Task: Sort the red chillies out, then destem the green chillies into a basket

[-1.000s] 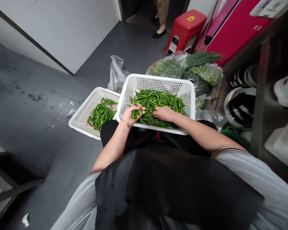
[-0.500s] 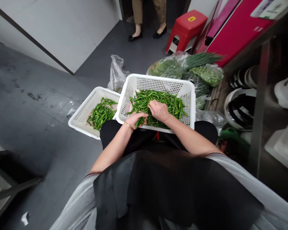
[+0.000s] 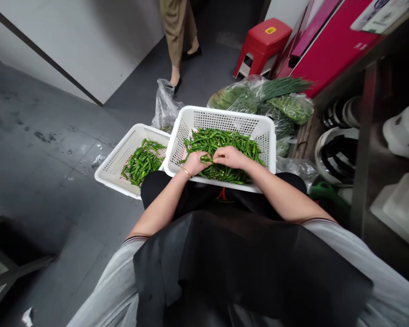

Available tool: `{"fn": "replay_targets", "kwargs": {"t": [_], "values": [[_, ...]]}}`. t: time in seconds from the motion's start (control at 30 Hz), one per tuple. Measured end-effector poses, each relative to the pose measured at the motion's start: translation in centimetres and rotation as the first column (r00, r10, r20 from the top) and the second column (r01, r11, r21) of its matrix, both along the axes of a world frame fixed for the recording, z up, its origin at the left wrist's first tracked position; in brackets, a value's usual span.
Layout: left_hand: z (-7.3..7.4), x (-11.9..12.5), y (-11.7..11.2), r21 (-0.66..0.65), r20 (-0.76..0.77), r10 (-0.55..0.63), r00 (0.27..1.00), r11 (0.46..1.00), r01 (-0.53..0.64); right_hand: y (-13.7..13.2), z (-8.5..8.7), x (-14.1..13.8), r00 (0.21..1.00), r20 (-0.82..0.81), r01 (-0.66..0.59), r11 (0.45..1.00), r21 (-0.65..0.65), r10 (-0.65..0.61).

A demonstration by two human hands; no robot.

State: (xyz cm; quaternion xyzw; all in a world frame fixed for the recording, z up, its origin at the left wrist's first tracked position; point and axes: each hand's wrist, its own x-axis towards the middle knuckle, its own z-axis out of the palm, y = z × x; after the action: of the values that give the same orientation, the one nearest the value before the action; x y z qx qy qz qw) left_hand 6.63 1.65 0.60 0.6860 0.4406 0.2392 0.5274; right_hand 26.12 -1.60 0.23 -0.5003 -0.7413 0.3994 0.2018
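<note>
A white perforated basket (image 3: 225, 111) rests on my lap, holding a heap of green chili peppers (image 3: 221, 137). Over the near part of the heap, my left hand (image 3: 196, 163) is closed around a few green chilies (image 3: 206, 159) whose ends poke out past the fingers. My right hand (image 3: 230, 156) meets it from the right, thumb and fingertips pinched at the ends of those chilies. What exactly sits in the pinch is too small to make out. A second white basket (image 3: 105, 169) with more green chilies (image 3: 143, 161) stands to the left, partly under the lap basket's edge.
Clear plastic bags of leafy greens (image 3: 236, 96) and a bunch of thin green stalks (image 3: 286, 86) lie beyond the basket. A red stool (image 3: 264, 41) stands behind them. A shelf with bowls (image 3: 337, 154) runs along the right. Another person's legs (image 3: 175, 41) are near the white wall.
My right hand has come down from the heap to the chilies in my left hand, which has shifted slightly right and up. The other person has stepped left and closer.
</note>
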Motion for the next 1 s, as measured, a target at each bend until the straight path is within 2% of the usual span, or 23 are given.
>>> {"fn": "replay_targets", "kwargs": {"t": [0.07,0.13,0.2,0.23,0.3,0.33,0.37,0.4,0.47,0.53,0.57,0.67,0.77,0.83,0.9,0.97,1.0], "values": [[1.2,0.1,-0.3,-0.053,0.118,-0.051,0.992,0.997,0.057,-0.7,0.7,0.4,0.938,-0.337,0.025,0.985,-0.174,-0.083],[2.1,-0.3,-0.4,-0.148,0.195,-0.105,0.975,0.980,0.135,-1.4,1.0,0.1,0.810,-0.564,-0.021,0.953,-0.302,-0.161],[2.3,-1.1,-0.6,-0.247,0.226,-0.181,0.957,0.940,0.236,-1.8,1.2,-0.5,0.744,-0.653,-0.122,0.933,-0.338,-0.139],[2.0,-1.6,-0.6,-0.291,0.244,-0.201,0.949,0.918,0.269,-1.7,1.1,-0.7,0.764,-0.640,-0.188,0.922,-0.338,-0.079],[1.2,-2.5,-0.6,-0.365,0.299,-0.139,0.944,0.897,0.248,-1.2,0.7,-1.1,0.887,-0.453,-0.261,0.908,-0.327,0.092],[0.8,-3.0,-0.6,-0.395,0.331,-0.069,0.941,0.896,0.205,-0.9,0.3,-1.2,0.952,-0.264,-0.237,0.924,-0.301,0.158],[0.3,-3.4,-0.6,-0.420,0.358,0.009,0.934,0.895,0.153,-0.5,-0.2,-1.4,0.981,-0.029,-0.191,0.950,-0.246,0.190],[0.0,-3.6,-0.6,-0.438,0.372,0.078,0.925,0.893,0.102,-0.3,-0.9,-1.6,0.958,0.213,-0.156,0.974,-0.166,0.190],[-0.5,-3.8,-0.5,-0.453,0.338,0.157,0.928,0.892,0.014,-0.2,-2.2,-2.2,0.801,0.579,-0.170,0.985,-0.025,0.153],[-0.6,-3.4,-0.3,-0.402,0.216,0.172,0.961,0.913,-0.073,-0.4,-3.1,-2.8,0.665,0.728,-0.242,0.970,0.003,0.164],[-0.7,-3.0,-0.2,-0.335,0.142,0.162,0.976,0.936,-0.107,-0.5,-3.2,-3.1,0.649,0.742,-0.259,0.966,0.009,0.167],[-0.7,-1.7,0.1,-0.041,-0.067,0.084,0.994,0.995,-0.087,-0.2,-1.8,-2.9,0.731,0.670,-0.244,0.966,0.080,0.129],[-0.4,-0.7,0.5,0.122,-0.178,0.023,0.984,0.992,-0.002,0.8,0.7,-1.8,0.815,0.568,-0.231,0.964,0.133,0.117],[0.1,-0.4,0.7,0.148,-0.182,0.015,0.983,0.989,0.012,1.2,2.0,-1.0,0.877,0.470,-0.186,0.971,0.147,0.097],[0.7,-0.5,0.7,0.143,-0.151,0.002,0.989,0.990,0.019,1.0,2.5,-0.6,0.955,0.292,-0.087,0.990,0.108,0.052],[1.3,-0.7,0.4,0.084,-0.077,-0.029,0.997,0.996,0.035,0.2,2.4,-0.6,1.000,0.003,0.006,1.000,-0.005,-0.006],[1.5,-0.8,0.1,0.036,-0.025,-0.040,0.999,0.999,0.040,-0.2,2.2,-0.7,0.985,-0.165,0.043,0.997,-0.058,-0.052]]}}
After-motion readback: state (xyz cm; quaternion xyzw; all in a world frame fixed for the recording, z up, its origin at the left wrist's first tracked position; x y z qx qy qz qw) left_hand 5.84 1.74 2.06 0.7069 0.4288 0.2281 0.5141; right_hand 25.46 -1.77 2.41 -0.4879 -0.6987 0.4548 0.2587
